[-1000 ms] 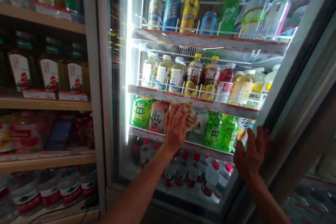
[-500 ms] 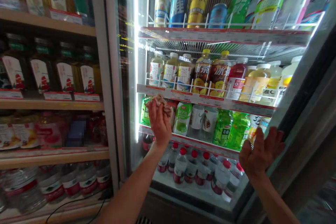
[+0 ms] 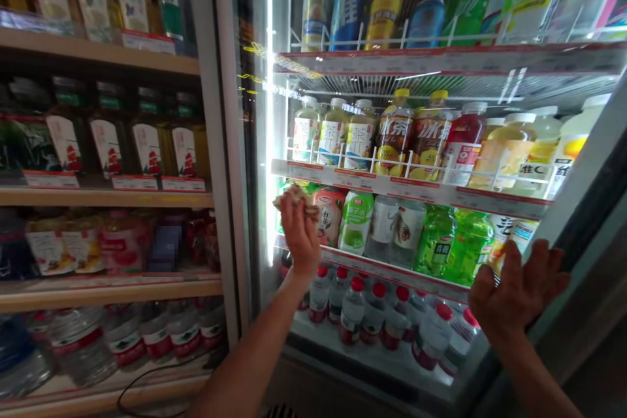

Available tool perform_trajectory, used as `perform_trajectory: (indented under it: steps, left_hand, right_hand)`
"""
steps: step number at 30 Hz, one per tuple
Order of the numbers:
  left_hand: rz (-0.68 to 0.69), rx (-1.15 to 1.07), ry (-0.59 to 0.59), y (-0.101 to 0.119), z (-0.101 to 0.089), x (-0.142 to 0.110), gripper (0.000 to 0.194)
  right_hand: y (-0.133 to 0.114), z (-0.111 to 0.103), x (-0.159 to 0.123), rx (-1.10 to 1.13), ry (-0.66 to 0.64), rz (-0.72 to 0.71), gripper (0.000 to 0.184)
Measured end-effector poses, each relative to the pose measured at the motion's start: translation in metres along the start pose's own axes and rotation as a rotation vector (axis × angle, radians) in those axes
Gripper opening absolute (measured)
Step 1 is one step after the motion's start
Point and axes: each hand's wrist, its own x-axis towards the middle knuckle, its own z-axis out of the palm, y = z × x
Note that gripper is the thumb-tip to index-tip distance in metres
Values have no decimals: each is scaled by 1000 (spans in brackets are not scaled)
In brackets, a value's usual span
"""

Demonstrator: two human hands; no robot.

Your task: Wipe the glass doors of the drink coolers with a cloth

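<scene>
My left hand [image 3: 300,238] presses a crumpled, patterned cloth [image 3: 296,200] against the glass door [image 3: 318,300] of a lit drinks fridge. Its fingers lie over the lower part of the cloth. Behind the hand, through the glass, are a red-labelled bottle [image 3: 327,215] and a green-and-white bottle [image 3: 356,222]. At the right, my right hand [image 3: 516,290] is raised with its fingers spread and holds nothing. It is near the door's dark right frame [image 3: 582,209]; whether it touches the door I cannot tell.
Fridge shelves hold cans [image 3: 386,10], tea bottles [image 3: 393,134], green bottles [image 3: 435,241] and red-capped water bottles [image 3: 353,310]. On the left stands a wooden shelf unit [image 3: 98,198] with bottles and pouches. A black cable [image 3: 134,385] hangs at its bottom.
The view has shifted, so the shelves appear further right. My left hand and the cloth have moved left across the glass relative to the bottles. My right hand stays spread.
</scene>
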Motion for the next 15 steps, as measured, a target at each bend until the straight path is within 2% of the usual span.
perform_trajectory:
  steps: [3,4,5,6,7,9,11,12,13,15]
  left_hand:
    - [341,-75,-283,23,5,-18,49]
    - [425,-86,-349,23,3,-21,48]
    - [452,-78,-375,18,-1,-21,48]
    - [415,-53,-354,8,-6,-19,46]
    - [320,-15,-289,-5,-12,-15,45]
    - [38,68,-83,-30,-23,-5,42]
    - [-180,111,81,-41,-26,0,41]
    - [-211,108,102,-38,-24,-1,41]
    - [-184,90,77,-31,-21,-5,42]
    - [24,16,-90,-11,-13,-16,44]
  right_hand:
    - [1,-2,0,13,-8,2,63]
    - [2,-2,0,14,-11,-5,62]
    - [3,-3,0,14,-15,-12,62]
    - [3,-3,-1,13,-18,-15,62]
    - [4,-3,-1,13,-18,-15,62]
    - [3,-2,-2,10,-4,-10,63]
    - [2,-1,-2,6,16,-3,63]
    - [2,0,-2,2,23,-2,63]
    - [1,0,-2,3,25,0,63]
    - [1,0,-2,12,21,4,61]
